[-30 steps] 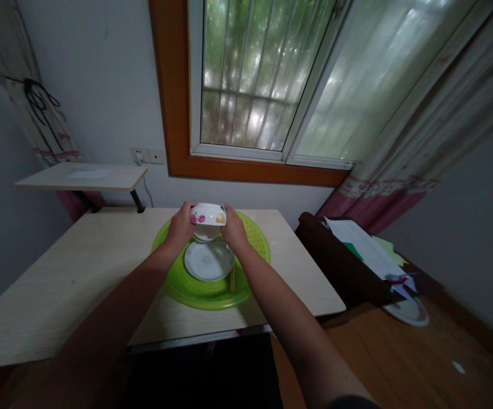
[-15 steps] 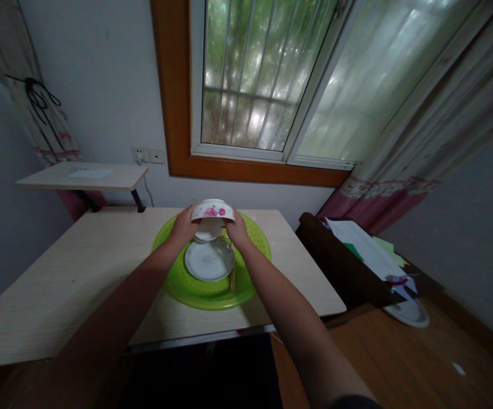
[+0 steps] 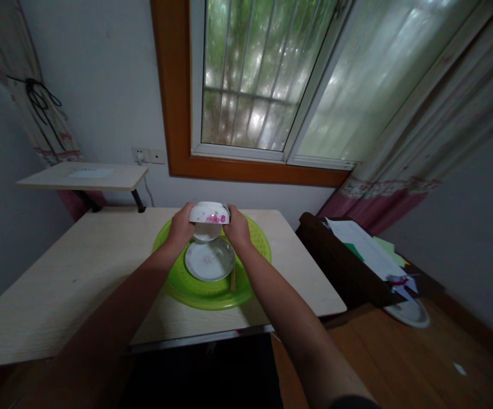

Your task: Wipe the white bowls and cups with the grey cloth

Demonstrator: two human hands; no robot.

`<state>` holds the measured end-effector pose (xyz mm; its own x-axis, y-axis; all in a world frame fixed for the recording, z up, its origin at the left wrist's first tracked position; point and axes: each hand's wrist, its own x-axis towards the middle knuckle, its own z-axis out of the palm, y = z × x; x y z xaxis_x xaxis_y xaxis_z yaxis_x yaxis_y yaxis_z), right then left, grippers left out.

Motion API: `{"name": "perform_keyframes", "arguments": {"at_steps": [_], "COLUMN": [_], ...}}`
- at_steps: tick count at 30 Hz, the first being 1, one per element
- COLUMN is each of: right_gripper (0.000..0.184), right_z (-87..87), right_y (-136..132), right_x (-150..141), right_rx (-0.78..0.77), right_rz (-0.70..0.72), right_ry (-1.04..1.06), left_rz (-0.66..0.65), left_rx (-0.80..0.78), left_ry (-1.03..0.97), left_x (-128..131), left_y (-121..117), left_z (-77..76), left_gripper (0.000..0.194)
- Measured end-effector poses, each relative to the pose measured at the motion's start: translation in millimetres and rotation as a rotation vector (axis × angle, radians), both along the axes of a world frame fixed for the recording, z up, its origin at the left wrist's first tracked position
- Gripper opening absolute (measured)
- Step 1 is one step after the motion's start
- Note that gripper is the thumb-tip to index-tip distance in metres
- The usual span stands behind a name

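Note:
A white bowl with pink flowers point(image 3: 209, 213) is held upside down between my two hands over the far half of a round green tray point(image 3: 212, 301). My left hand point(image 3: 182, 224) grips its left side. On its right side my right hand point(image 3: 236, 226) is closed around the rim. Partly hidden beneath the bowl is another white dish point(image 3: 207, 231), whose shape I cannot fully make out. Nearer to me on the tray lies a white plate point(image 3: 210, 259) with a faint pattern. Wooden chopsticks point(image 3: 233, 277) rest along the plate's right side.
The tray stands on a pale wooden table point(image 3: 92, 272). A small raised shelf point(image 3: 88, 177) with a paper label is at the back left. A dark brown piece of furniture point(image 3: 340, 261) holding papers point(image 3: 361, 244) adjoins the table's right. Behind is a window.
The bowl has turned between my hands, so its flowers sit further right, and it has tipped slightly. Both hands have shifted a little with it. The tray and plate stay put.

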<state>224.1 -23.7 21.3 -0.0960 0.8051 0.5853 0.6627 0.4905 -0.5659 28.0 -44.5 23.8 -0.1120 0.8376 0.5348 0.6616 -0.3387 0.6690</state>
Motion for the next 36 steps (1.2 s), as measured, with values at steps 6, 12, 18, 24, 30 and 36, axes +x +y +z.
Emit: {"name": "perform_keyframes", "arguments": {"at_steps": [6, 12, 18, 24, 30, 36], "right_gripper": [0.058, 0.058, 0.058, 0.057, 0.045, 0.058], "right_z": [6.0, 14.9, 22.0, 10.9, -0.4, 8.3], "right_y": [-10.5, -22.3, -27.3, -12.5, -2.8, -14.1], "right_x": [-3.8, -10.6, -10.5, -4.3, -4.1, -8.2], "right_rx": [0.185, 0.352, 0.34, 0.251, 0.089, 0.198], "right_rz": [0.104, 0.249, 0.226, 0.159, 0.069, 0.182], "right_ry": [-0.064, -0.162, -0.2, -0.067, -0.058, -0.077], "left_rz": [0.048, 0.058, 0.085, 0.101, 0.071, 0.091], "left_rx": [0.012, 0.032, 0.022, 0.054, 0.047, 0.035], "left_ry": [0.021, 0.044, 0.032, 0.014, 0.005, 0.029], "left_x": [-3.4, -5.0, -6.5, -8.3, -9.5, -9.4], "left_y": [1.9, 4.8, 6.5, 3.9, 6.6, 7.2], "left_z": [-1.2, -2.8, -2.4, 0.8, -2.6, -4.9], "left_gripper": [0.028, 0.029, 0.031, 0.034, 0.035, 0.037]}}
